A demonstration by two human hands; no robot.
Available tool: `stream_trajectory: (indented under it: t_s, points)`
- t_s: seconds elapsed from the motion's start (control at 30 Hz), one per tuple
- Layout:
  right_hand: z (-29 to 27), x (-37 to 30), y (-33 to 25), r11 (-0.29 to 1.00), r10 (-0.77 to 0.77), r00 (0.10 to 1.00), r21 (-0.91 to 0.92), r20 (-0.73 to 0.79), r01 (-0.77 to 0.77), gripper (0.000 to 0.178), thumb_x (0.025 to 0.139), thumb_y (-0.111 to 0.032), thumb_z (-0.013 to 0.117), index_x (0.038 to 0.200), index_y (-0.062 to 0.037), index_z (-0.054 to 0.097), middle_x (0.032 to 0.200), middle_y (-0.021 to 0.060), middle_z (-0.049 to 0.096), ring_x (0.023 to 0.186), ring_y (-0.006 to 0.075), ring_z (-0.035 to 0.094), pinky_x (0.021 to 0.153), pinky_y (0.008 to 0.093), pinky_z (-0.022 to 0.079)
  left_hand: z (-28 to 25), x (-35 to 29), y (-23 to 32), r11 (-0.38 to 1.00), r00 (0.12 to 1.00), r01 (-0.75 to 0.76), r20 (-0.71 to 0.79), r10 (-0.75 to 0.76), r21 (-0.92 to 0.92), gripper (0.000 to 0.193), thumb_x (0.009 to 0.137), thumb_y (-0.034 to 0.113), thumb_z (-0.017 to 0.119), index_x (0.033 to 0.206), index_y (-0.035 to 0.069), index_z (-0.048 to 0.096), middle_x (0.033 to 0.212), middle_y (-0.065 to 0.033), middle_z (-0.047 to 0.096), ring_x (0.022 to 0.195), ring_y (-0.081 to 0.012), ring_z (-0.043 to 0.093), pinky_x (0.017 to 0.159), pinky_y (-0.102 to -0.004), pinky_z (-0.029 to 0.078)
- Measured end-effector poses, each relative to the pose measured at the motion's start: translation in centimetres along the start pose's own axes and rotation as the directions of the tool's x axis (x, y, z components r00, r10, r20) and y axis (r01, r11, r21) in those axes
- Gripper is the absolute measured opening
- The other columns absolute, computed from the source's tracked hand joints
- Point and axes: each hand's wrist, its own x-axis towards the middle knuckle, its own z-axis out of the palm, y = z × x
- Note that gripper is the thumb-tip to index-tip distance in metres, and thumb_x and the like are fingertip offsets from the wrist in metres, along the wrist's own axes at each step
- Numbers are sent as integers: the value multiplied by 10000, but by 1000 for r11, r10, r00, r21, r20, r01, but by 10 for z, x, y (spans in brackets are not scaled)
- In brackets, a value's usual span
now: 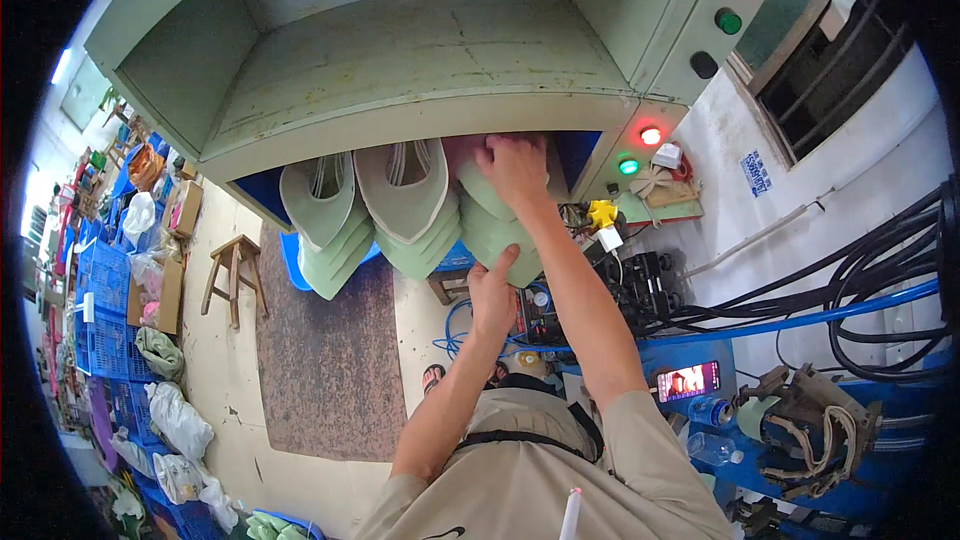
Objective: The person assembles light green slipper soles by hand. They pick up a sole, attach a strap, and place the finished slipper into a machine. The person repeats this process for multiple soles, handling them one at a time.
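Note:
Three stacks of pale green, U-shaped pieces that look like shoe uppers hang out of the low slot of a cabinet. The left stack (342, 258) and the middle stack (420, 245) lie with their white-lined openings facing up. At the right stack (495, 235), my left hand (492, 298) grips the near end, thumb up against the edge and fingers mostly hidden. My right hand (515, 168) reaches into the slot with curled fingers on that stack's far end; its fingertips are partly in shadow.
The green metal cabinet (420, 115) carries lit red and green lamps (651, 135) at its right. A wooden stool (236, 275) and blue crates (103, 280) stand left. At right are black hoses (860, 270), a phone (688, 381), a can (710, 411) and a plastic bottle (714, 449).

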Motion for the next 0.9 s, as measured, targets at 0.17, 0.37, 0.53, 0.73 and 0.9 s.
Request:
stream_trajectory:
  t_s: [0.17, 0.37, 0.53, 0.73, 0.9]
  points:
    - [-58, -15, -25, 890, 61, 998, 454, -26, -42, 277, 864, -323, 633, 753, -70, 652, 694, 103, 658, 648, 243, 615, 830, 472, 445, -6, 3, -1, 1000, 1000, 28, -14, -28, -3, 329, 864, 25, 659, 1174, -33, 567, 1153, -102, 642, 1007, -196, 640, 876, -330, 510]
    - [-68, -71, 7, -408, 23, 948, 868, 318, -282, 303, 926, -317, 573, 958, -24, 644, 771, 43, 616, 744, 164, 593, 862, 432, 506, 2, 0, 1, 1000, 999, 16, -34, -15, 9, 342, 894, 30, 619, 1215, -46, 532, 1178, -115, 625, 1031, -200, 632, 891, -332, 507]
    - [-37, -111, 29, -732, 292, 804, 663, 517, -161, 400, 994, -380, 482, 1101, -14, 603, 936, 90, 636, 879, 202, 624, 933, 419, 495, 4, 3, -5, 999, 998, -23, -54, 21, -38, 354, 902, 40, 615, 1228, -58, 517, 1196, -128, 616, 1044, -206, 628, 905, -340, 505]
    - [-99, -139, 23, -85, 353, 839, 908, 413, -411, 415, 953, -243, 565, 1286, 5, 543, 1164, 103, 638, 1046, 190, 618, 933, 342, 476, -5, 7, -6, 1000, 999, -2, -34, 2, -12, 311, 924, 52, 583, 1217, -27, 514, 1194, -115, 613, 1092, -223, 620, 906, -365, 538]
    - [-85, -145, 22, -219, 396, 813, 904, 427, -368, 364, 935, -102, 567, 1284, -3, 537, 1169, 89, 637, 1014, 191, 630, 901, 355, 501, 1, 3, -6, 999, 998, -46, -50, 45, -22, 345, 900, 46, 631, 1221, -29, 526, 1180, -109, 624, 1060, -218, 625, 901, -350, 521]
